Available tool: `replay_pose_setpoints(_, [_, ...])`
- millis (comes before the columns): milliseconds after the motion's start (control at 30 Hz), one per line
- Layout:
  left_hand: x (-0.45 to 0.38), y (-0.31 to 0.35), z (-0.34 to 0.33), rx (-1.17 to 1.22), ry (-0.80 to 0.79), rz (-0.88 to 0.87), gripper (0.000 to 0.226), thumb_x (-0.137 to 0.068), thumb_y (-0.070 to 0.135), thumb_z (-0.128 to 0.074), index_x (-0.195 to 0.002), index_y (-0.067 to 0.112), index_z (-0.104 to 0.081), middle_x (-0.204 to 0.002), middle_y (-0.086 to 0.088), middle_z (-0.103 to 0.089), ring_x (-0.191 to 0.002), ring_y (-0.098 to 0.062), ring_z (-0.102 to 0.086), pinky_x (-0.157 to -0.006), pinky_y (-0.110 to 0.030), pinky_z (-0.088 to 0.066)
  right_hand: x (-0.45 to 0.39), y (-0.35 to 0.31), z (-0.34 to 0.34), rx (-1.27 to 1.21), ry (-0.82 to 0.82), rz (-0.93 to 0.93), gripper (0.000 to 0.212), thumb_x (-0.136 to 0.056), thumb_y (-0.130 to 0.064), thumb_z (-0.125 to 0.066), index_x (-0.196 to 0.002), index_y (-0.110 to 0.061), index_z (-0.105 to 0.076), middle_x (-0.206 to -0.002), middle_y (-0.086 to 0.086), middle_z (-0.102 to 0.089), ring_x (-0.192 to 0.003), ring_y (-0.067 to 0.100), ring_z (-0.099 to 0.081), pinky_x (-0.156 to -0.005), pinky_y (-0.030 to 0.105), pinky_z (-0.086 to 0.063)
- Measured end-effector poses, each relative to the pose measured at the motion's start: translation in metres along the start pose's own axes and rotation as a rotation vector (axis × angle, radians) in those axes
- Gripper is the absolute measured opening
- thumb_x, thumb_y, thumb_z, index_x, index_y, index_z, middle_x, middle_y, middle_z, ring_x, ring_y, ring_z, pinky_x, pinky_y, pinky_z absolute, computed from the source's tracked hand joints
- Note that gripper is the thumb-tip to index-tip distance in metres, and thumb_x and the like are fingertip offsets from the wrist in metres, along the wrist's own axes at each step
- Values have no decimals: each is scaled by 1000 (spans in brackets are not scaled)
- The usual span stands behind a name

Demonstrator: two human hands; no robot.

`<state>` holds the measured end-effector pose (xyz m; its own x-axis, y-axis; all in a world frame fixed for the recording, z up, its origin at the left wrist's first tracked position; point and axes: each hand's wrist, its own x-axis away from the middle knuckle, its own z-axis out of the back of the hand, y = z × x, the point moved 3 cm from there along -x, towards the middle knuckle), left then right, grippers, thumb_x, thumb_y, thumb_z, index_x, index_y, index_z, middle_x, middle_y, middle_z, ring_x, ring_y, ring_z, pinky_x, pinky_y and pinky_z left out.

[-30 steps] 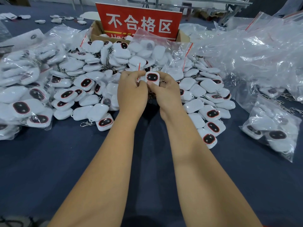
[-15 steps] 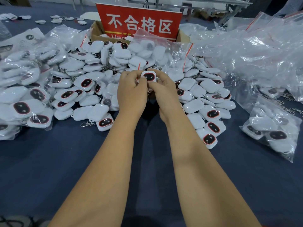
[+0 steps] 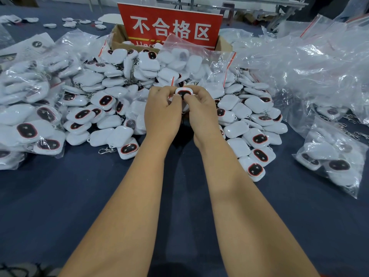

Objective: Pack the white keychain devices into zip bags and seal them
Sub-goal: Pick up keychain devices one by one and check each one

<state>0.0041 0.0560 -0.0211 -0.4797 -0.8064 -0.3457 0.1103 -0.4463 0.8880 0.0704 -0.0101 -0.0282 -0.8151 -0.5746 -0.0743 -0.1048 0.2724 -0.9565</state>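
- Left hand (image 3: pixel 162 111) and right hand (image 3: pixel 201 108) meet over the middle of the heap, both pinching one white keychain device (image 3: pixel 184 93), dark oval face up, thumbs on its near edge.
- Device held just above the loose device pile (image 3: pixel 111 108) spread on the blue counter (image 3: pixel 60 206).
- Open zip bag (image 3: pixel 196 62) stands right behind the hands, part filled, its mouth seems to face them; red strip visible along the edge.
- Step, as I judge it: getting this device into that bag.
- To do it well: one hand should free up and hold the bag mouth wide, the other slide the device in flat so the clip chain doesn't snag the zip track.
- Keep chain fully inside before pressing the seal end to end.
- Filled bags (image 3: pixel 28 108) at left, one more filled bag (image 3: pixel 335 156) at right, empty bag heap (image 3: pixel 311 62) far right.
- Red sign (image 3: pixel 169 27) on a cardboard box (image 3: pixel 117 38) behind; rejects area probably, keep good units out.
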Motion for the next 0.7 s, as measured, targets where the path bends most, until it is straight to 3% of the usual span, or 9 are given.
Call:
replay_pose_setpoints(367, [0,0,-1,20,-4,21,9,-94,20,-52,-94,24,-60,-91,13,-44,-81,4,-47,-68,-7,-35,3,-4,-1,7,-17,-1,22,-90,0,-52,-96,-15,-67,-94,17,-67,-80,18,-60,-64,22,-51])
replay_pose_setpoints(500, [0,-1,-1,7,-7,34,7,-95,20,-50,-91,21,-57,-90,13,-43,-79,5,-47,-67,-8,-34,4,-4,-1,29,-22,-5,24,-87,1,-51,-94,-15,-69,-89,11,-63,-79,18,-57,-66,26,-47])
replay_pose_setpoints(700, [1,0,-2,-25,6,9,6,-95,17,-51,-92,15,-56,-98,7,-44,-84,-10,-48,-78,-27,-42,5,-6,-2,6,-29,-26,26,-90,3,-49,-97,-13,-68,-87,12,-65,-71,18,-58,-51,19,-47])
